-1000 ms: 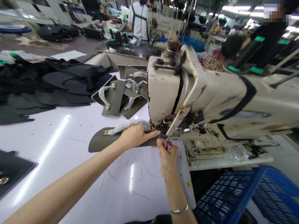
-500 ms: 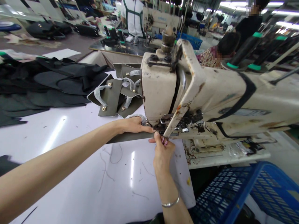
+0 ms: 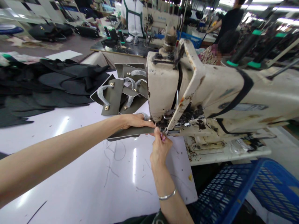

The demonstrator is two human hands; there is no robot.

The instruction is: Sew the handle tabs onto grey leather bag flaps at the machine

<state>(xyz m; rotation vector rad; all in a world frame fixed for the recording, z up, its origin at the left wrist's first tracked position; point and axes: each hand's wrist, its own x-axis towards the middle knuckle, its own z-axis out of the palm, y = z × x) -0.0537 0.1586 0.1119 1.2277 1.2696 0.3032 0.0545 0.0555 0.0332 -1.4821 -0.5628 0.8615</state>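
Note:
A dark grey-green panel (image 3: 130, 132) lies under the head of an old cream sewing machine (image 3: 161, 84). My left hand (image 3: 136, 120) rests over the panel with its fingers pointing to the needle area, fingers together on it; a plastic-wrapped handle shows just behind. My right hand (image 3: 161, 141) pinches the panel's near edge beside the needle, thumb on top, and a small pink item (image 3: 163, 137) is tucked in its fingers. The needle itself is hidden. Several similar panels with wrapped handles (image 3: 113, 95) lie behind my left hand.
Black cut pieces (image 3: 58, 84) are heaped at the left on the white table (image 3: 81, 186). A blue basket (image 3: 254, 183) stands at the lower right. Thread cones (image 3: 247, 46) stand behind the machine. Two people (image 3: 230, 23) (image 3: 133, 18) are farther back.
The panel's left end has lifted a little and its near edge is turned. My right hand has shifted slightly up and left. The view has moved slightly, and a person at the back has moved left.

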